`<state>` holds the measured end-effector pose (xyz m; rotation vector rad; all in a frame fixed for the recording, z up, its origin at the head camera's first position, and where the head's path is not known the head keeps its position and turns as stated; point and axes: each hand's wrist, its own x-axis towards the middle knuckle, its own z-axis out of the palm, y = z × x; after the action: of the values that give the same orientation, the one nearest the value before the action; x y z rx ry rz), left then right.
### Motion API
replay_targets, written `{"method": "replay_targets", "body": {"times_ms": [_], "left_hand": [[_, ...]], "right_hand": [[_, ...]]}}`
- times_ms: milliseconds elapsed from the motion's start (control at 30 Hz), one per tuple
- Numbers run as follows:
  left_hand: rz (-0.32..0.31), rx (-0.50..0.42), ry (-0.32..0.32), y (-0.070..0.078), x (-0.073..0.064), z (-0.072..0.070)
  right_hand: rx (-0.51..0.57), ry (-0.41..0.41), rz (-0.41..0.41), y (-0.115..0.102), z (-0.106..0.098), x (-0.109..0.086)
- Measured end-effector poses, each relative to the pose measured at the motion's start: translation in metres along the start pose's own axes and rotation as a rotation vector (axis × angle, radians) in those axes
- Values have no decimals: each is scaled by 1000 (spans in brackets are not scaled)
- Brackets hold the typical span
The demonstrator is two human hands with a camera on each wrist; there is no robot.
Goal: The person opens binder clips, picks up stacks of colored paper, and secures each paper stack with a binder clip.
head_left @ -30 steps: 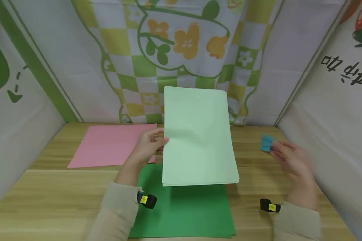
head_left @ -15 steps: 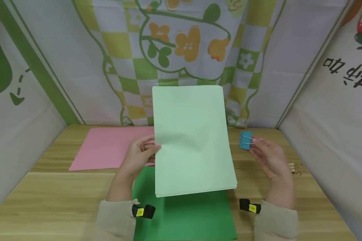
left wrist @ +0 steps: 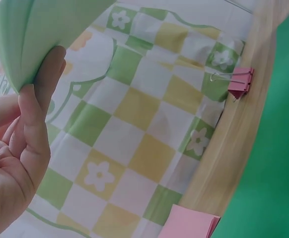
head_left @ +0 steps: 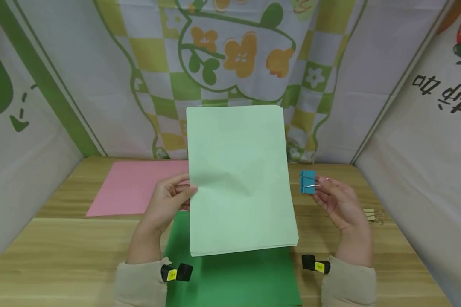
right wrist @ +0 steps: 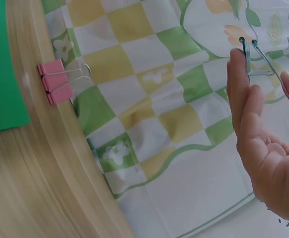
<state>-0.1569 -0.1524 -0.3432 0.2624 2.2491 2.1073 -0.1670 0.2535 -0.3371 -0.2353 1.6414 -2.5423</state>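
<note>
A stack of pale green paper sheets point(head_left: 240, 179) is held up and tilted by my left hand point(head_left: 161, 209), thumb on the front face at the left edge and fingers behind. In the left wrist view the paper point(left wrist: 40, 29) curves above my fingertips. To the right, my right hand point(head_left: 342, 204) pinches a blue binder clip point(head_left: 307, 182) by its wire handles. The clip's body points left, toward the sheets, with a gap between them. Dark green paper point(head_left: 249, 281) lies on the table beneath the raised stack.
Pink paper point(head_left: 138, 187) lies at the back left of the wooden table point(head_left: 80, 256). A cream binder clip point(head_left: 370, 215) rests at the right, behind my right wrist. A pink binder clip point(right wrist: 55, 82) sits near the table's back edge, hidden from the head view. Fabric walls enclose three sides.
My left hand has shifted left and slightly down with the pale green sheets. My right hand has come left with the blue binder clip, bringing the cream clip into sight.
</note>
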Motion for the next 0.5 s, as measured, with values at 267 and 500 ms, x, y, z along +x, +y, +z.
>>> {"method": "replay_targets", "body": {"times_ms": [267, 500], "left_hand": [[20, 13, -13, 0, 1, 2], [19, 25, -34, 0, 0, 1]], "right_hand": [[6, 50, 33, 3, 10, 6], [-45, 111, 61, 6, 21, 9]]}}
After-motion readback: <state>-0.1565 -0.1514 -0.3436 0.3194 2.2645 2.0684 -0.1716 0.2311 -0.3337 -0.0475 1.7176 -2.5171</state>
